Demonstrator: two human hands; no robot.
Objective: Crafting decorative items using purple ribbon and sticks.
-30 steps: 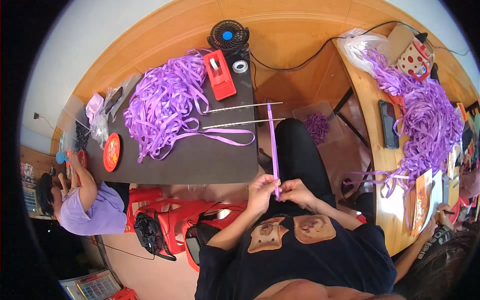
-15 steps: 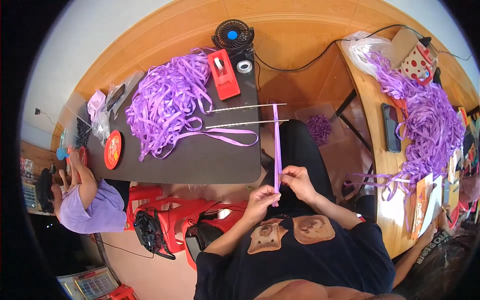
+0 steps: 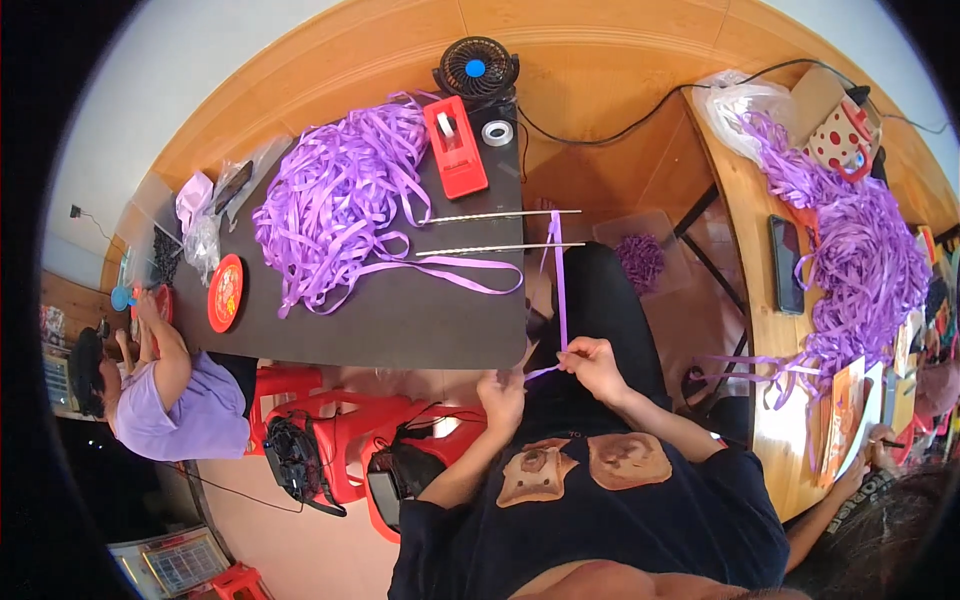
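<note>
A purple ribbon [image 3: 561, 300] hangs over two thin metal rods [image 3: 500, 249] that stick out past the dark table's [image 3: 440, 335] right edge. My right hand [image 3: 596, 370] pinches the ribbon below the rods, and the strand above it runs straight. From that pinch a short length of ribbon goes left to my left hand [image 3: 501, 399], whose fingers are closed on it near the table's corner. A second, looser strand dangles beside the straight one under the rods. Left of the rods lies a large heap of purple ribbon [image 3: 340, 200], with one loop curving toward the table's edge.
A red tape dispenser [image 3: 457, 150], a tape roll [image 3: 497, 133] and a black fan [image 3: 476, 70] stand at the back. A red plate [image 3: 226, 292] is at left. The wooden table [image 3: 775, 400] at right bears more ribbon and a phone [image 3: 787, 264]. Co-workers sit on both sides.
My left hand has moved left, away from my right hand, drawing a ribbon end sideways. The strands that hung together now hang apart. My right hand keeps its pinch.
</note>
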